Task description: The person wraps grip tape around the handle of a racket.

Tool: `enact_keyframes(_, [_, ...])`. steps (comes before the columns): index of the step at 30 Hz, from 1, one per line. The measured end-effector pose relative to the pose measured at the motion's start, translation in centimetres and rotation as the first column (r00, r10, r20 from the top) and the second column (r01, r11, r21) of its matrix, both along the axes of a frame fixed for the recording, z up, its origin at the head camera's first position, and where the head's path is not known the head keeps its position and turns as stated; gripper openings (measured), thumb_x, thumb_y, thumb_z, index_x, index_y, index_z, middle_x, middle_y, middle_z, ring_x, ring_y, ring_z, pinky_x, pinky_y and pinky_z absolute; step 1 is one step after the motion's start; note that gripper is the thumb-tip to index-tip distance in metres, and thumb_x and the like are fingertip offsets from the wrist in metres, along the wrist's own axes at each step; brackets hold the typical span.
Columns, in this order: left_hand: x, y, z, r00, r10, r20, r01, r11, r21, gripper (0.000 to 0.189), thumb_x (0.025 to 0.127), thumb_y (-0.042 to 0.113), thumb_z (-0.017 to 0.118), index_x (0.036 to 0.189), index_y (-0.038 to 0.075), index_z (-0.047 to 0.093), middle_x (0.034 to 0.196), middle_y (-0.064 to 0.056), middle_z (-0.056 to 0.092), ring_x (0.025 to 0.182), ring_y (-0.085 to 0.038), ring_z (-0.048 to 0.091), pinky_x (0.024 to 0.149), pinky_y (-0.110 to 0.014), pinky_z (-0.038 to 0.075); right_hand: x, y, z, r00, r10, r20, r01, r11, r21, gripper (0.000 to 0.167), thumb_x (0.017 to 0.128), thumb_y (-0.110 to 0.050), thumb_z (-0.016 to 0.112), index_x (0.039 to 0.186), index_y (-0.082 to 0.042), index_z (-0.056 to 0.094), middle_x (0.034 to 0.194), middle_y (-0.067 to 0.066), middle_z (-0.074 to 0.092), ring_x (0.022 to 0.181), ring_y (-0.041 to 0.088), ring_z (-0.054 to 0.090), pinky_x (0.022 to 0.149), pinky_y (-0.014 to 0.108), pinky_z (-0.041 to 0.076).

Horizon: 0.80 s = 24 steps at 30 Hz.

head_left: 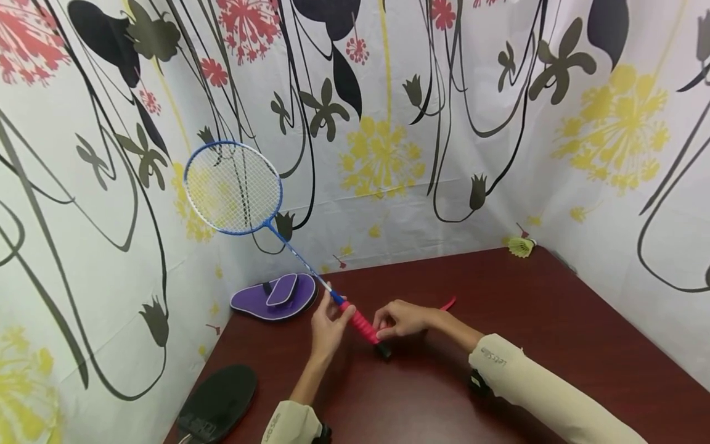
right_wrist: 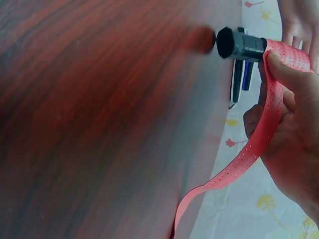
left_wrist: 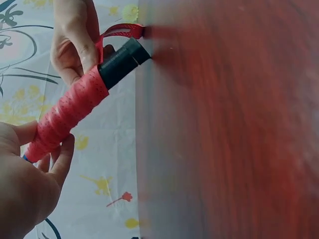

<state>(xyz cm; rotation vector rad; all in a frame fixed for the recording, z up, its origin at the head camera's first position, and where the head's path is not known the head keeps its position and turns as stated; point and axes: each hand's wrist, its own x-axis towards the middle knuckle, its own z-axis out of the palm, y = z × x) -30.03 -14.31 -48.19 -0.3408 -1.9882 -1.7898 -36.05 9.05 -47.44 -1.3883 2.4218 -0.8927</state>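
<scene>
A blue and white badminton racket point(head_left: 299, 256) slants over the table, its head up at the left. Pink-red perforated grip tape point(left_wrist: 72, 107) covers most of its handle in overlapping turns, leaving the black butt end point(left_wrist: 124, 62) bare. My left hand point(head_left: 328, 327) holds the handle at its upper end, thumb and fingers on either side. Near the butt, my right hand point(head_left: 407, 319) pinches the tape where it leaves the handle, thumb on the last turn. From there the loose tape strip point(right_wrist: 249, 154) curves across the palm and trails down toward the table.
On the dark red-brown table point(head_left: 421, 394), a purple paddle case point(head_left: 277, 299) lies at the back left. A black table tennis paddle point(head_left: 219, 401) is at the left edge. In the far right corner sits a yellow shuttlecock point(head_left: 521, 246). A flower-patterned curtain point(head_left: 444, 154) stands behind.
</scene>
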Motion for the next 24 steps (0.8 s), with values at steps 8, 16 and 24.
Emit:
enact_keyframes(8, [-0.3, 1.0, 0.2, 0.994, 0.106, 0.007, -0.107, 0.994, 0.039, 0.054, 0.085, 0.006, 0.086, 0.133, 0.001, 0.06, 0.115, -0.01, 0.077, 0.106, -0.027, 0.074, 0.083, -0.026, 0.06, 0.0, 0.5, 0.7, 0.998, -0.05, -0.031, 0.049, 0.999, -0.02, 0.008, 0.096, -0.029, 0.077, 0.096, -0.022, 0.073, 0.083, -0.012, 0.068, 0.074, 0.002, 0.061, 0.068, 0.021, 0.052])
enact_keyframes(16, [-0.2, 2.1, 0.0, 0.988, 0.153, 0.036, -0.155, 0.987, 0.052, 0.057, 0.082, 0.011, 0.09, 0.127, 0.0, 0.057, 0.115, -0.01, 0.076, 0.105, -0.027, 0.073, 0.087, -0.034, 0.061, 0.1, 0.0, 0.4, 0.994, -0.059, -0.092, 0.055, 0.998, -0.043, 0.017, 0.091, -0.035, 0.083, 0.087, -0.023, 0.07, 0.077, -0.014, 0.067, 0.069, 0.002, 0.062, 0.063, 0.021, 0.053])
enact_keyframes(24, [-0.2, 2.4, 0.1, 0.987, 0.161, 0.023, -0.163, 0.983, 0.086, 0.056, 0.082, 0.001, 0.087, 0.132, 0.002, 0.06, 0.107, -0.018, 0.076, 0.103, -0.033, 0.074, 0.088, -0.038, 0.061, 0.0, -0.2, 0.0, 0.99, -0.022, -0.14, 0.008, 0.995, -0.104, 0.018, 0.089, -0.033, 0.084, 0.083, -0.023, 0.07, 0.074, -0.017, 0.066, 0.067, -0.002, 0.062, 0.061, 0.019, 0.054])
